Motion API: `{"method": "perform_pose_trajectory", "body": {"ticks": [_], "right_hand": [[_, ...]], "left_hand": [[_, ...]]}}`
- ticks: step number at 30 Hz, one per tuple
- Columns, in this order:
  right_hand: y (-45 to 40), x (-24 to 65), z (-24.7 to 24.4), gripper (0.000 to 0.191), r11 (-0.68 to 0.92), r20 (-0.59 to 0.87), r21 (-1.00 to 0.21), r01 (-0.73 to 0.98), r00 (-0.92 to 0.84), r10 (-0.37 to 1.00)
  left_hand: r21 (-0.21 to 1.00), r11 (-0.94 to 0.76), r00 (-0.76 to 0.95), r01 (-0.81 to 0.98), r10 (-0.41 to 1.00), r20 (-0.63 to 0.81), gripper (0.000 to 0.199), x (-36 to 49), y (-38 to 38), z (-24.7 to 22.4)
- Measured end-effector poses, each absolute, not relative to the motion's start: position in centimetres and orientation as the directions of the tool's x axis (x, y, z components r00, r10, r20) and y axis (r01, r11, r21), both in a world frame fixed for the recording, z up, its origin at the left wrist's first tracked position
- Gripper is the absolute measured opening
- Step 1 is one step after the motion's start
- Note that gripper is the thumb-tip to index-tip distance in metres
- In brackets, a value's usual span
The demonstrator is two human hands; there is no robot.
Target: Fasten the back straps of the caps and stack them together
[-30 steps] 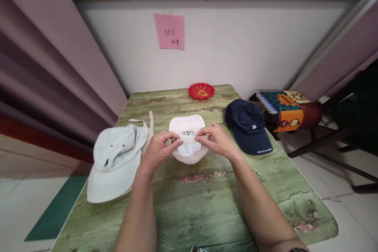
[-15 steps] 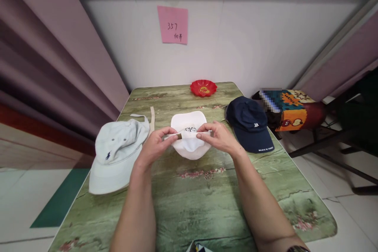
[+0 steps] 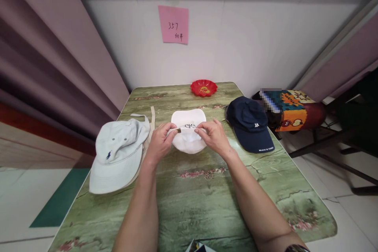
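Observation:
A white cap (image 3: 189, 143) with dark lettering lies in the middle of the table, its brim toward the wall. My left hand (image 3: 161, 139) pinches the left part of its back strap, beside a small brass-coloured buckle (image 3: 178, 130). My right hand (image 3: 215, 134) is closed with thumb and fingertips on the right part of the same strap. To the left rests a pale blue cap (image 3: 118, 153) with a small dark logo and a loose strap, and a beige strap (image 3: 152, 116) shows behind it. A navy cap (image 3: 249, 124) with white letters sits to the right.
The green wood-patterned table (image 3: 201, 204) stands against a white wall. At its far edge is a red scalloped dish (image 3: 203, 88). A pink note (image 3: 173, 25) hangs on the wall. Beyond the right edge are a patterned item (image 3: 291, 106) and dark chair legs.
Both hands have come slightly closer together, with the strap still between them. The white cap's near edge has shifted a little toward the wall. The other caps have stayed put.

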State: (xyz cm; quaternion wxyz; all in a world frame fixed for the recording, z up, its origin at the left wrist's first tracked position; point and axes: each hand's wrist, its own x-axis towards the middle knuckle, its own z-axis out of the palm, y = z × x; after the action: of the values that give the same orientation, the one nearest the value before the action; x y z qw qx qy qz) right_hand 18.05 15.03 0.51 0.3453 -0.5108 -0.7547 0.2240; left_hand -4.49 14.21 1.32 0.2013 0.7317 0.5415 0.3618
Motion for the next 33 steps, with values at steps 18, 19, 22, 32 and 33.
{"method": "perform_pose_trajectory", "body": {"ticks": [18, 19, 22, 32, 33], "right_hand": [[15.8, 22.2, 1.6, 0.023, 0.358, 0.188, -0.814, 0.457, -0.376, 0.907], [15.8, 22.1, 1.5, 0.023, 0.370, 0.200, -0.808, 0.460, -0.376, 0.905], [15.9, 21.7, 1.4, 0.025, 0.406, 0.239, -0.779, 0.477, -0.373, 0.896], [15.8, 21.3, 1.4, 0.031, 0.417, 0.268, -0.729, 0.543, -0.334, 0.904], [15.8, 21.3, 1.4, 0.031, 0.415, 0.264, -0.728, 0.546, -0.335, 0.904]], "left_hand": [[0.916, -0.220, 0.198, 0.335, 0.967, 0.160, 0.020, -5.3, 14.1, 0.9], [0.924, -0.215, 0.197, 0.317, 0.968, 0.158, 0.020, -5.2, 14.1, 1.0], [0.939, -0.202, 0.180, 0.280, 0.971, 0.155, 0.021, -5.2, 14.0, 1.0], [0.942, -0.173, 0.138, 0.289, 0.981, 0.138, 0.023, -5.5, 14.2, 0.6], [0.939, -0.174, 0.136, 0.295, 0.981, 0.139, 0.024, -5.5, 14.2, 0.6]]}}
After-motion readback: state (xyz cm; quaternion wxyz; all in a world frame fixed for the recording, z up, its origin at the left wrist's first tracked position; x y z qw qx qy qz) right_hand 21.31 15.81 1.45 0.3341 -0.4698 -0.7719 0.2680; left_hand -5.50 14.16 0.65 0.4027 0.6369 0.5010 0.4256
